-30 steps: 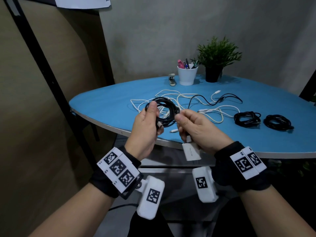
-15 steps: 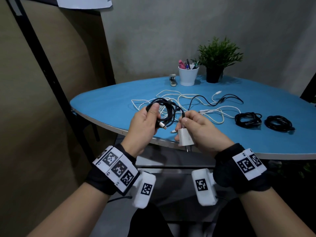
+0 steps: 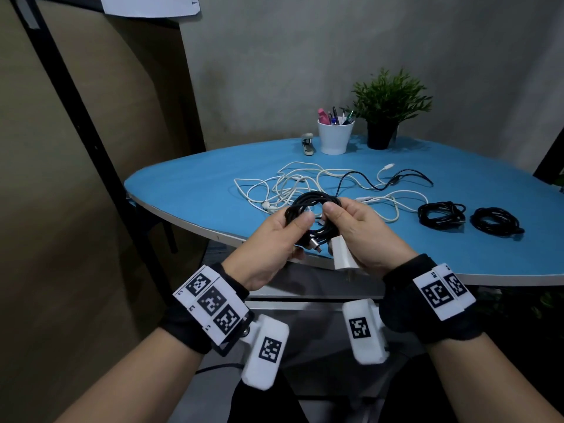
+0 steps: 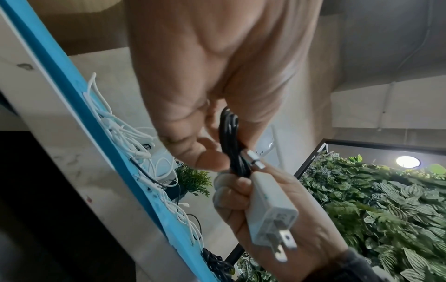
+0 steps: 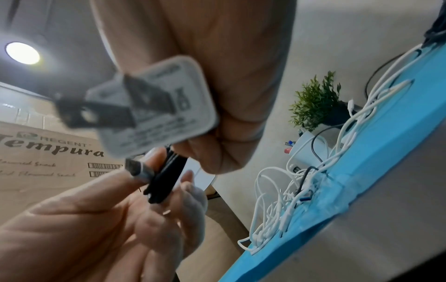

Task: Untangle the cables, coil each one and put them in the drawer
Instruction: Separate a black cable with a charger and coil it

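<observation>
Two hands grip one black cable coil (image 3: 311,215), left hand (image 3: 274,239) pinching, right hand (image 3: 363,236) apparently also clutching the white charger plug (image 3: 341,251), whose weight could spring loops loose

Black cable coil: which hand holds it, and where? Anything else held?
Both. The left hand pinches the black cable coil at its left side; the right hand pinches its right side and also clasps the white plug adapter by its body.
</observation>
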A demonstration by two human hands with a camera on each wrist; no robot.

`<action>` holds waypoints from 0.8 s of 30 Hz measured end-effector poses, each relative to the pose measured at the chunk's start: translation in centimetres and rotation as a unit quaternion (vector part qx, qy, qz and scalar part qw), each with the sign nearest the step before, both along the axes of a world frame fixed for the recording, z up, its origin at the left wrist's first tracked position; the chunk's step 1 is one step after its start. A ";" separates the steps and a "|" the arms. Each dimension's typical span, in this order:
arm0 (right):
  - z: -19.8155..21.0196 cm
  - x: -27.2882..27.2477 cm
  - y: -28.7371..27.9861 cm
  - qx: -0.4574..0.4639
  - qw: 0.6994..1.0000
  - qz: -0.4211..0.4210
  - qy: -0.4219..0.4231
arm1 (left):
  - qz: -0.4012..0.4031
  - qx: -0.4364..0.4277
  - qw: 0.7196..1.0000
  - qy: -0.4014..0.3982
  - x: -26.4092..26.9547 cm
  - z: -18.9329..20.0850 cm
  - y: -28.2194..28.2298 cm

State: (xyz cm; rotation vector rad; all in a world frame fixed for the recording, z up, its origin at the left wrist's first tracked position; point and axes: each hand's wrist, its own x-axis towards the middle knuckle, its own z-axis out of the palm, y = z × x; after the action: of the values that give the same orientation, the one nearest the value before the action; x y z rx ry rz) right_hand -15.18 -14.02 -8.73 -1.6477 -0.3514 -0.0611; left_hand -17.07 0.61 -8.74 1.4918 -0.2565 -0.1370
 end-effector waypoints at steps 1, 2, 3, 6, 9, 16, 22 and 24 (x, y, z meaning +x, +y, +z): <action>0.0 0.1 0.0 -0.003 1.000 -0.010 -0.001 | 0.001 -0.013 1.000 0.014 0.0 0.0 -0.1; -0.1 0.3 -0.1 -0.008 1.000 -0.018 -0.004 | 0.007 -0.023 0.999 0.029 0.0 -0.2 -0.2; -0.2 0.4 -0.1 -0.011 1.000 -0.024 -0.007 | 0.012 -0.039 0.998 0.045 0.0 -0.2 -0.2; -0.5 0.7 0.0 -0.001 0.999 -0.051 -0.005 | 0.013 -0.065 0.996 0.063 0.0 0.0 -0.1; -0.6 0.7 0.1 0.001 0.997 -0.072 -0.004 | 0.014 -0.060 0.996 0.072 0.0 0.3 0.3; 0.2 0.8 -0.5 -0.009 0.996 -0.094 -0.009 | -0.072 -0.020 0.991 0.109 -0.6 0.4 0.4; 0.9 0.7 -1.0 -0.010 0.996 -0.081 -0.034 | -0.089 0.058 0.989 0.102 -0.4 1.2 1.5; 1.2 0.4 -0.9 -0.004 0.997 -0.068 -0.039 | -0.039 0.104 0.992 0.056 -0.2 1.0 1.5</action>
State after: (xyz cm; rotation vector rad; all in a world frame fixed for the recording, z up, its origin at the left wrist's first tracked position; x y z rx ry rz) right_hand -14.78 -14.92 -7.49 -1.6786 -0.2981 -0.2273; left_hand -17.28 2.07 -7.72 1.6753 -0.2138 -0.3170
